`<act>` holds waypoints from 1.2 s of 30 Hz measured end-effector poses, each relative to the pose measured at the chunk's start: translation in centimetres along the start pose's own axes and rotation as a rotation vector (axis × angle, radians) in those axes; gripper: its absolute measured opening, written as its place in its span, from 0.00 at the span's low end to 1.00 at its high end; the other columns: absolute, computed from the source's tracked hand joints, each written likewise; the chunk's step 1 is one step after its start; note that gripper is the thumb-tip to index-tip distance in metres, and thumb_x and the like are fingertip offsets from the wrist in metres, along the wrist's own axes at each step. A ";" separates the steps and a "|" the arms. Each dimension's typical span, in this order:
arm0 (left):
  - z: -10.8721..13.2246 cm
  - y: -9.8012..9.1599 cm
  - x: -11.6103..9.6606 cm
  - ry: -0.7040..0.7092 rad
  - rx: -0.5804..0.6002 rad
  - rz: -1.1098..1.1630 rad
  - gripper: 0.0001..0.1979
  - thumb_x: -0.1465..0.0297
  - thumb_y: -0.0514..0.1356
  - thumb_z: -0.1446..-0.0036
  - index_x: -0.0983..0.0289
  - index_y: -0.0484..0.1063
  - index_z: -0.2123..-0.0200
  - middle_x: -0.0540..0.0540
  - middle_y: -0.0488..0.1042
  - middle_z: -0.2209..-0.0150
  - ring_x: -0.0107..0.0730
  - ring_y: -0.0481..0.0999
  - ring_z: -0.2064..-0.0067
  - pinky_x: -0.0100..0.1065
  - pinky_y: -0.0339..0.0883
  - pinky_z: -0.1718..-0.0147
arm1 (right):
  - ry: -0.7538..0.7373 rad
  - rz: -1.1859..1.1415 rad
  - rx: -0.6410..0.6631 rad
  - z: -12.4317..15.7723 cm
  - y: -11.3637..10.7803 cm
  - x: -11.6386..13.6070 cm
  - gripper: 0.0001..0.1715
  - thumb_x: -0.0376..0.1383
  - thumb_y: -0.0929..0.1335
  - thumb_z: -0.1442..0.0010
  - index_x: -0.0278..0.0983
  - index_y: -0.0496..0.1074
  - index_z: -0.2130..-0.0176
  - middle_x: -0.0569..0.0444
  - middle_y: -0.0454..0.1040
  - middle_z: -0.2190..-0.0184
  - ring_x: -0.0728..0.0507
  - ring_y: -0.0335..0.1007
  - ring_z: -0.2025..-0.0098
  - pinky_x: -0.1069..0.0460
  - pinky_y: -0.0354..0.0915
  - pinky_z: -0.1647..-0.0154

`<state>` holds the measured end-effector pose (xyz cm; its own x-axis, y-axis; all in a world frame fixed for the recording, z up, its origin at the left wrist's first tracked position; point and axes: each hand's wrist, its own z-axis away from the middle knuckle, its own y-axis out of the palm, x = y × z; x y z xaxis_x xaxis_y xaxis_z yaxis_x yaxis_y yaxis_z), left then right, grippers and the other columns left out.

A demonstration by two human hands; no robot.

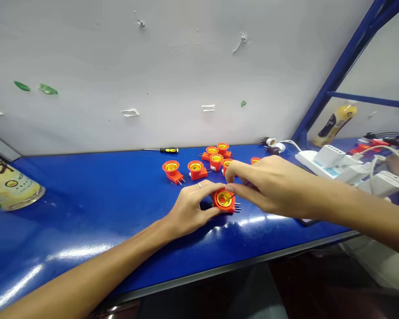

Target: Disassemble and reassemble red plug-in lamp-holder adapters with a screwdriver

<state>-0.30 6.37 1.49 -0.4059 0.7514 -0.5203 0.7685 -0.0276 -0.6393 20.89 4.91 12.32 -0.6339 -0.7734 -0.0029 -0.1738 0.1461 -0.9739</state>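
**Orange lamp holder under both hands**

My left hand grips an orange plastic lamp holder with yellow socket on the glossy blue counter. My right hand touches its rim, partly closed; whether it grips, I cannot tell. Similar orange holders sit just beyond.

Glossy orange plastic lampholder, shiny brass-coloured socket, glossy blue benchtop

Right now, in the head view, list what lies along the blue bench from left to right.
Yellow printed can → orange lamp socket → second orange lamp socket → orange socket between the left hand and right hand → white power strip
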 end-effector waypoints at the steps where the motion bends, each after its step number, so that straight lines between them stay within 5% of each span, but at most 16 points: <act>1: 0.0 0.0 0.0 -0.016 0.002 -0.004 0.18 0.68 0.67 0.44 0.62 0.73 0.50 0.53 0.79 0.55 0.34 0.79 0.56 0.34 0.73 0.55 | 0.011 -0.044 -0.023 0.0 0.1 0.0 0.09 0.38 0.60 0.31 0.36 0.66 0.57 0.63 0.60 0.82 0.51 0.51 0.82 0.54 0.43 0.78; 11: -0.4 -0.6 -0.5 -0.119 0.010 -0.013 0.20 0.72 0.66 0.45 0.63 0.72 0.48 0.54 0.79 0.52 0.36 0.79 0.52 0.36 0.72 0.51 | 0.247 -0.273 -0.410 3.0 -0.5 -1.1 0.06 0.34 0.67 0.37 0.39 0.66 0.58 0.61 0.67 0.78 0.51 0.58 0.79 0.54 0.56 0.77; 16: -0.2 -1.8 -0.3 -0.180 -0.026 -0.078 0.21 0.67 0.67 0.44 0.62 0.72 0.47 0.55 0.79 0.49 0.40 0.78 0.49 0.39 0.71 0.49 | 0.338 -0.319 -0.688 4.5 -0.1 -1.4 0.10 0.40 0.72 0.39 0.40 0.70 0.71 0.57 0.71 0.76 0.48 0.65 0.76 0.52 0.62 0.76; 23: 3.5 -3.9 -0.9 -0.167 0.030 -0.150 0.21 0.73 0.65 0.45 0.61 0.71 0.47 0.53 0.79 0.52 0.35 0.78 0.52 0.35 0.71 0.51 | 0.184 -0.259 -0.288 4.1 2.6 -2.4 0.15 0.44 0.61 0.30 0.39 0.69 0.64 0.51 0.73 0.64 0.44 0.69 0.65 0.48 0.65 0.64; 29: 5.4 -4.4 -0.9 -0.189 0.054 -0.140 0.22 0.74 0.65 0.45 0.62 0.71 0.46 0.54 0.78 0.52 0.34 0.77 0.51 0.34 0.70 0.51 | 0.228 -0.319 0.016 2.0 6.1 -1.0 0.16 0.44 0.59 0.29 0.40 0.71 0.53 0.51 0.77 0.59 0.44 0.74 0.63 0.49 0.66 0.63; 36: 5.1 -4.1 0.0 -0.359 0.088 -0.184 0.22 0.66 0.65 0.44 0.62 0.71 0.46 0.54 0.78 0.53 0.39 0.76 0.52 0.39 0.68 0.51 | 0.119 -0.246 0.077 0.4 8.4 -0.5 0.12 0.37 0.63 0.32 0.38 0.76 0.56 0.51 0.80 0.60 0.43 0.76 0.60 0.52 0.63 0.63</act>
<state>-5.98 3.17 1.24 -0.6913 0.4717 -0.5473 0.6281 0.0179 -0.7779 20.03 6.26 4.02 -0.6645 -0.7015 0.2575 -0.2785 -0.0873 -0.9565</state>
